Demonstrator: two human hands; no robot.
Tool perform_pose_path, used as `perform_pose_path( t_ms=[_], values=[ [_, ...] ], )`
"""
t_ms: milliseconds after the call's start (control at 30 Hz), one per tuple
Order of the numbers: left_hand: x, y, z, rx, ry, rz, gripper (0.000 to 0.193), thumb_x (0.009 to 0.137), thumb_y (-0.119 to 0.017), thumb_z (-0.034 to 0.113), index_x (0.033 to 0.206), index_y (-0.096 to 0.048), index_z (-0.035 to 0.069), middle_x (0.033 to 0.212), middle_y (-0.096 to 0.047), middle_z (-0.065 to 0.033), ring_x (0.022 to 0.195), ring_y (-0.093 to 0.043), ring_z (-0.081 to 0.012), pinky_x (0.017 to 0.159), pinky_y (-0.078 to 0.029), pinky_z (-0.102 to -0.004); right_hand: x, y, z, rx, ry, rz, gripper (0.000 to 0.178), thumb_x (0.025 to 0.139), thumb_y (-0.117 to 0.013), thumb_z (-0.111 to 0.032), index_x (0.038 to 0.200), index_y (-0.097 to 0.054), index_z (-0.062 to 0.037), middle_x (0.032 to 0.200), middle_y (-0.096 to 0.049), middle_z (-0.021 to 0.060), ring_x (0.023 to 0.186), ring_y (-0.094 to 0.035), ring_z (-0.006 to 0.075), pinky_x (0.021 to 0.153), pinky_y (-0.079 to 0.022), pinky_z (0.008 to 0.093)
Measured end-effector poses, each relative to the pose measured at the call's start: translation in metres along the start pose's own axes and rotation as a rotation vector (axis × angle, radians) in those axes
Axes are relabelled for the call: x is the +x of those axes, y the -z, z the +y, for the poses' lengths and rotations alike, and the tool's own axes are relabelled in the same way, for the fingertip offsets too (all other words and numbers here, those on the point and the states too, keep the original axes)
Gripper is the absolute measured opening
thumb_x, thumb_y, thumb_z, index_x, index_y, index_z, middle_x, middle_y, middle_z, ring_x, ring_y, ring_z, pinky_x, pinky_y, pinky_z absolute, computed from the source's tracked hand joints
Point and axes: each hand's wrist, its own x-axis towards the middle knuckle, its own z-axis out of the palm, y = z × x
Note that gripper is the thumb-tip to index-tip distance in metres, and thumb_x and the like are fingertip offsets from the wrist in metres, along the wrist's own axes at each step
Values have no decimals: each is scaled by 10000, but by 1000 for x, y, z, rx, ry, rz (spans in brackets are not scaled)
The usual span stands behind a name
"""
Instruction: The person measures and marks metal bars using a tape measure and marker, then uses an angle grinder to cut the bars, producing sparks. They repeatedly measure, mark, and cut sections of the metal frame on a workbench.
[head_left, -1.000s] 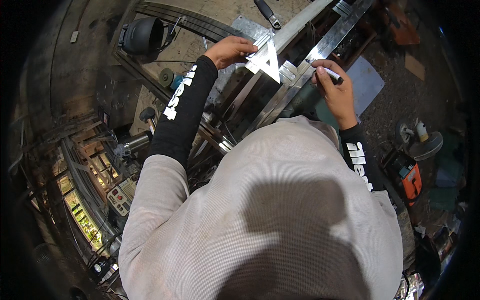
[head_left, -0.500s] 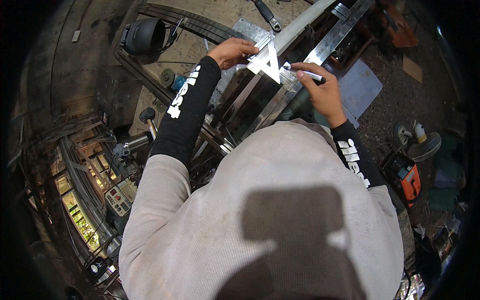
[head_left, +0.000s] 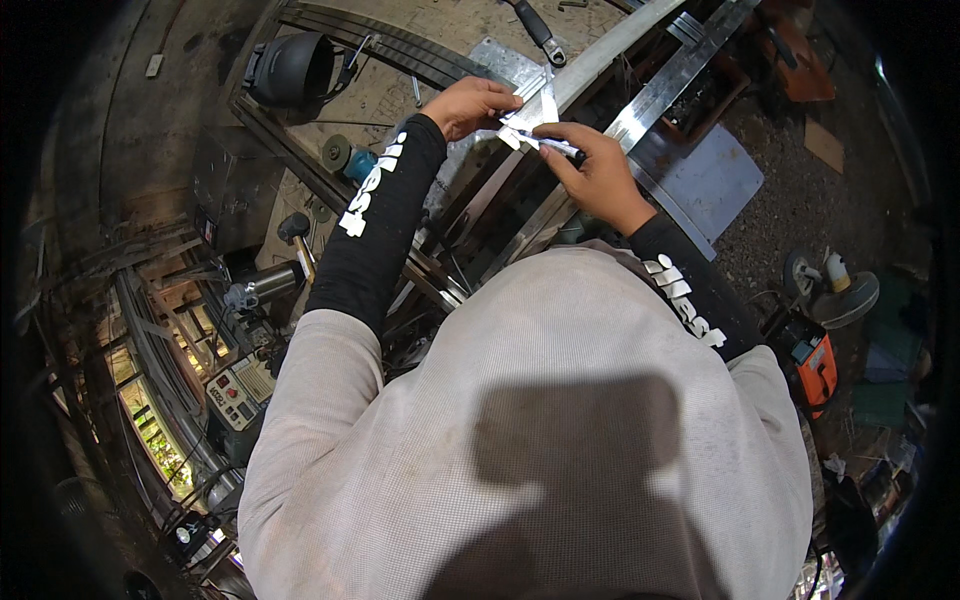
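My left hand (head_left: 472, 106) is closed, thumb and fingers pinching a shiny metal square (head_left: 549, 100) laid across the end of a long pale metal bar (head_left: 608, 52). In my right hand (head_left: 600, 178) is a marker pen (head_left: 565, 149) with a dark rear end. Its tip meets the bright area at the square's lower edge, close to my left fingertips; glare hides the exact contact. A second shiny metal bar (head_left: 655, 100) runs alongside on the right.
A welding helmet (head_left: 292, 72) lies at the far left of the bench, and an angle grinder (head_left: 350, 158) sits below it. A hammer (head_left: 297, 232) is nearer me. Beyond the bar is a dark-handled tool (head_left: 540, 35). An orange-and-black machine (head_left: 815, 368) stands at the right.
My right hand has moved left and slightly up with the marker pen, from the right of the square's point to its lower edge. My left hand stays nearly still on the square.
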Motion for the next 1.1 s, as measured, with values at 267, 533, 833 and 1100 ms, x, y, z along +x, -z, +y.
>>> perform_pose_path(
  t_ms=[267,533,833,1100],
  values=[
    [-1,-2,1,8,-11,7,241,946,-761,205,1051,-738,-11,835,-676,11,671,-563,-54,641,-510,-225,8,-12,4,-30,39,6,252,946,-691,-163,1176,-732,-69,1077,-741,175,881,-723,332,789,-563,378],
    [-4,-3,4,0,-1,24,252,934,-775,206,1057,-742,-10,840,-680,-1,711,-600,-81,644,-529,-245,9,-14,5,-42,9,5,247,949,-689,-167,1167,-729,-58,1078,-739,175,916,-729,340,807,-567,385],
    [-3,-4,2,5,5,17,212,954,-761,203,1062,-749,21,886,-704,1,761,-597,-83,709,-498,-262,-8,3,-4,-172,22,-30,214,940,-678,-186,1106,-728,-59,1021,-725,169,893,-714,345,789,-563,405],
    [-4,-3,2,29,-14,40,268,958,-754,211,1116,-743,-5,953,-720,-20,821,-630,-105,746,-519,-290,-36,27,-26,-7,6,19,199,963,-662,-125,1129,-723,-32,1030,-728,159,922,-723,287,834,-552,353]
  ],
)
